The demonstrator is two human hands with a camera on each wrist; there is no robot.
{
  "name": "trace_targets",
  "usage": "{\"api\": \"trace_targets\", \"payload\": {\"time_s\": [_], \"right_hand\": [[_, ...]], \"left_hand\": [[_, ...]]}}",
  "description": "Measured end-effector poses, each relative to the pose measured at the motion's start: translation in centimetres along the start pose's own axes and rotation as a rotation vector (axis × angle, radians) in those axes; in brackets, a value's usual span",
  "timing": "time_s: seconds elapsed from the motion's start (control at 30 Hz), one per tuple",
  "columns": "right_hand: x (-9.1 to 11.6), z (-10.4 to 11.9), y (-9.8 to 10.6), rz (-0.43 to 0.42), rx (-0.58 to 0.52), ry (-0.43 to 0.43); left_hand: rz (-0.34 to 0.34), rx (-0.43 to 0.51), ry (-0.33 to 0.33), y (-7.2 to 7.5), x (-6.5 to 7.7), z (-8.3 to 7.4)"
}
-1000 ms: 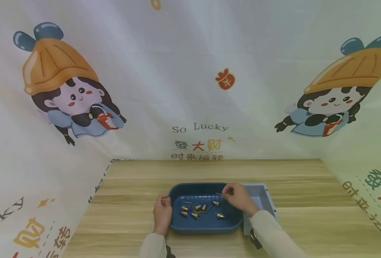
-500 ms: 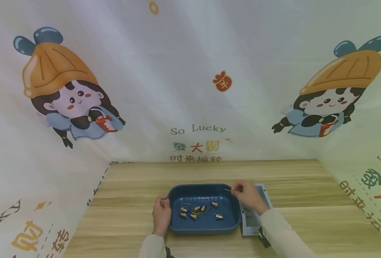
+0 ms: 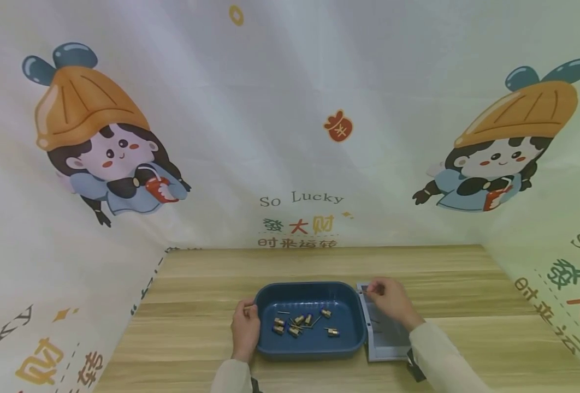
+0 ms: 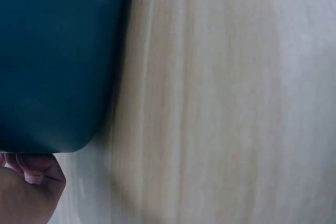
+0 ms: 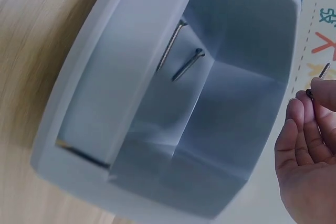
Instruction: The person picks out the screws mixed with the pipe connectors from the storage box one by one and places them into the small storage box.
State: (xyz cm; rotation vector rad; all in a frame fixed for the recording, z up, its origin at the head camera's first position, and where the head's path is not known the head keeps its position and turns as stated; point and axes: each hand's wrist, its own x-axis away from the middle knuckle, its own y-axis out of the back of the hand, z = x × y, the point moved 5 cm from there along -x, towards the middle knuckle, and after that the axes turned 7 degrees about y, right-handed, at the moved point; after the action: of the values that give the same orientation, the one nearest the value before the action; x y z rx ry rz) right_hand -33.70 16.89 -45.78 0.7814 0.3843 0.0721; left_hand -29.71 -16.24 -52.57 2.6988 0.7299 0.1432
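My left hand [image 3: 246,328] grips the left end of the blue tray [image 3: 312,353] at its rim; in the left wrist view its curled fingers [image 4: 44,169] lie against the end wall. Inside the tray are several short brass-coloured pieces [image 3: 332,332], some with blue ends, and a few thin screws [image 3: 283,312]. My right hand [image 3: 393,302] is over the grey box [image 3: 372,349] beside the tray. A screw [image 5: 324,72] is pinched between its thumb and fingers, point sticking out. Two screws [image 5: 189,65] lie on the box floor.
The grey box stands against the tray's right side, with a divided-off strip [image 5: 105,87] along one side. Both rest on a wood-grain table [image 3: 196,289]. A printed cloth [image 3: 295,164] hangs behind and along both sides.
My right hand has moved right with the pinched screw, from above the tray's right end to above the grey box. The left hand stays at the tray's left end.
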Motion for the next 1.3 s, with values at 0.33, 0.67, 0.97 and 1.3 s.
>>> {"api": "trace_targets", "payload": {"time_s": [0.33, 0.67, 0.97, 1.3], "right_hand": [[0.4, -0.7, 1.0, -0.036, 0.031, 0.035], [1.0, -1.2, 1.1, -0.004, 0.047, -0.007], [1.2, -1.4, 0.8, -0.004, 0.061, 0.028], [1.4, -1.7, 0.0, 0.006, 0.089, 0.043]], "left_hand": [[-0.009, -0.005, -0.011, 0.1, 0.0, -0.1], [-0.018, -0.001, -0.018, 0.0, 0.1, 0.0], [-0.017, -0.006, -0.013, 0.0, 0.0, 0.1], [-0.024, -0.005, -0.008, 0.0, -0.1, 0.1]]}}
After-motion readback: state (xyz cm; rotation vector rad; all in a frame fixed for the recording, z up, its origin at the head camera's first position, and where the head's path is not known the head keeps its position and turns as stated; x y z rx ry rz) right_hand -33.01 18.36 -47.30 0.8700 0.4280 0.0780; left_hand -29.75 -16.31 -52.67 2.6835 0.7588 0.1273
